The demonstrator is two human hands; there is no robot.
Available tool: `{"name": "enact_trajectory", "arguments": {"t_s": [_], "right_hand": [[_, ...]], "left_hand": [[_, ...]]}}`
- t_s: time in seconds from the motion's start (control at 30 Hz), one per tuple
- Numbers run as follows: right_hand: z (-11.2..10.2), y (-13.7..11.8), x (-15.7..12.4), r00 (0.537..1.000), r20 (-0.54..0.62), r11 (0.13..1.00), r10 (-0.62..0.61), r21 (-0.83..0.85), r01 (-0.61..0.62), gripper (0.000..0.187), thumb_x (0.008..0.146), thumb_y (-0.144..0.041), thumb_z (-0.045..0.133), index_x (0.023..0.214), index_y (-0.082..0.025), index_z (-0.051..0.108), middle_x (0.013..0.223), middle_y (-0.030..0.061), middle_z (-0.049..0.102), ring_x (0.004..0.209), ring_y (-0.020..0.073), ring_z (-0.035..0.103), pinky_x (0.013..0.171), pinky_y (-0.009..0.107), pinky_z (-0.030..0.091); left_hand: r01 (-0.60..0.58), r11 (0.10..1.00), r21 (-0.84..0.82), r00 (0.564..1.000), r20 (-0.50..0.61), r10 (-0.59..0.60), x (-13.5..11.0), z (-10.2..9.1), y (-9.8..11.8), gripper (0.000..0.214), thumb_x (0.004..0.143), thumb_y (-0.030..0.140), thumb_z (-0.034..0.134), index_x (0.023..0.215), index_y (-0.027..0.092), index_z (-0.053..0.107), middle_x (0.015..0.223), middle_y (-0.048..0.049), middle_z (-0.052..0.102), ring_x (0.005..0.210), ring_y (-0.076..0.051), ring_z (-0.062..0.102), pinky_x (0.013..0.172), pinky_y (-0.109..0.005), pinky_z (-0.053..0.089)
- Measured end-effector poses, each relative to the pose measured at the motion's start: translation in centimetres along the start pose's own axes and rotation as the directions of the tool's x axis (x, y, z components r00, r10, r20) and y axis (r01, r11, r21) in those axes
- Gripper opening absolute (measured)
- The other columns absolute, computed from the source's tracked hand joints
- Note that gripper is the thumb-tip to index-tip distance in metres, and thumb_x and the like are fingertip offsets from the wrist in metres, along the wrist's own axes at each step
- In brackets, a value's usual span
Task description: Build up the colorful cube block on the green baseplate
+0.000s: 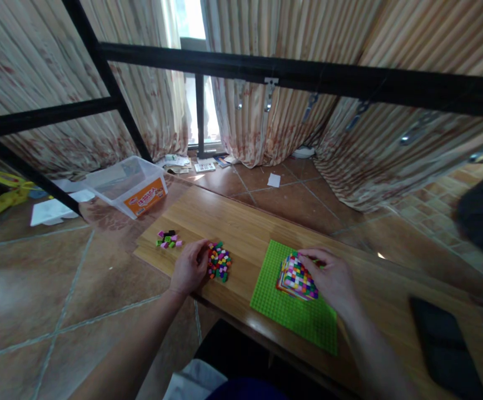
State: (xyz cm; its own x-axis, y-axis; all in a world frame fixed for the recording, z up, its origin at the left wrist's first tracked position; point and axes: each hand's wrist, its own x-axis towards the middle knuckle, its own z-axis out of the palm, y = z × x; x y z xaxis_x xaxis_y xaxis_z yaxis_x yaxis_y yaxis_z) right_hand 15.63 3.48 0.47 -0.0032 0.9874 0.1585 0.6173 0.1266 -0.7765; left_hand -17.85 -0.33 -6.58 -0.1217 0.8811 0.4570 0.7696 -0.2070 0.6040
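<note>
Right hand (328, 274): curled at multicoloured plastic-brick block (297, 279) on green studded plastic baseplate (293, 322); grip unclear. Uneven press could loosen top. Left hand (190, 266), left of baseplate: part-curled by loose multicoloured plastic bricks (220, 261), hold hidden; sweep could scatter them.

There are two hands: one left hand (191, 268) and one right hand (333, 275). There is one wooden counter (233, 219). It has two piles of little blocks. The small pile (169, 240) has about a dozen blocks. The big pile (220, 262) has lots more, too jumbled to count. There is one green board (265, 289) with one block build (297, 278) on it, and its blocks are too tiny to count. I see one flat black thing (445, 344), one clear tub (106, 196) with one orange label (147, 197), and about six metal hooks (269, 93), some blurry, under one long black bar (224, 64).
</note>
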Motion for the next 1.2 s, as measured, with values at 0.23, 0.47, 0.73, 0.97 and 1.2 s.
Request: {"name": "enact_trajectory", "arguments": {"t_s": [0.23,0.47,0.73,0.97,1.2], "right_hand": [[-1.0,-0.5,0.6,0.996,0.095,0.999,-0.002,-0.051,0.007,0.027,0.080,-0.046,0.062,0.083,-0.026,0.078,0.090,0.0040,0.077,0.083,0.0212,0.070,0.077,0.035,0.053],[-1.5,-1.5,1.2,0.991,0.130,0.996,-0.031,-0.075,0.041,0.024,0.077,-0.045,0.062,0.075,-0.027,0.078,0.087,0.0030,0.078,0.080,0.0220,0.072,0.074,0.034,0.055],[-1.3,-0.8,1.3,0.992,0.125,0.996,-0.003,-0.087,0.014,0.025,0.075,-0.046,0.063,0.074,-0.025,0.077,0.086,0.0041,0.077,0.079,0.0223,0.071,0.072,0.035,0.055],[-1.0,-0.5,0.9,0.993,0.116,0.999,0.020,-0.035,-0.016,0.025,0.075,-0.046,0.066,0.078,-0.024,0.078,0.089,0.0045,0.078,0.080,0.0222,0.072,0.075,0.036,0.057],[-4.0,-1.8,-1.5,0.975,-0.220,0.999,0.038,0.004,-0.038,0.028,0.078,-0.047,0.069,0.092,-0.024,0.077,0.092,0.0048,0.078,0.086,0.0247,0.073,0.080,0.040,0.059]], "left_hand": [[0.015,1.000,-0.001,1.000,0.020,-0.015,0.0,0.0,-0.1,0.023,0.093,0.023,0.052,0.112,0.019,0.064,0.105,-0.0075,0.073,0.098,-0.022,0.068,0.092,-0.039,0.056],[0.031,0.999,-0.019,0.999,0.025,-0.030,0.0,0.0,0.2,0.023,0.094,0.023,0.053,0.113,0.020,0.064,0.106,-0.0076,0.073,0.099,-0.022,0.068,0.094,-0.039,0.056],[0.039,0.999,-0.003,0.999,0.034,-0.039,0.0,-0.1,0.4,0.023,0.094,0.023,0.053,0.114,0.020,0.064,0.105,-0.0075,0.073,0.099,-0.022,0.068,0.094,-0.039,0.055],[0.034,0.999,-0.009,0.999,0.040,-0.033,0.0,-0.2,0.3,0.023,0.094,0.023,0.052,0.114,0.019,0.064,0.105,-0.0074,0.073,0.099,-0.022,0.068,0.094,-0.039,0.055],[0.043,0.999,-0.026,0.998,0.043,-0.042,0.0,-0.1,0.2,0.024,0.095,0.023,0.050,0.114,0.020,0.064,0.105,-0.0073,0.073,0.099,-0.022,0.068,0.094,-0.039,0.055]]}}
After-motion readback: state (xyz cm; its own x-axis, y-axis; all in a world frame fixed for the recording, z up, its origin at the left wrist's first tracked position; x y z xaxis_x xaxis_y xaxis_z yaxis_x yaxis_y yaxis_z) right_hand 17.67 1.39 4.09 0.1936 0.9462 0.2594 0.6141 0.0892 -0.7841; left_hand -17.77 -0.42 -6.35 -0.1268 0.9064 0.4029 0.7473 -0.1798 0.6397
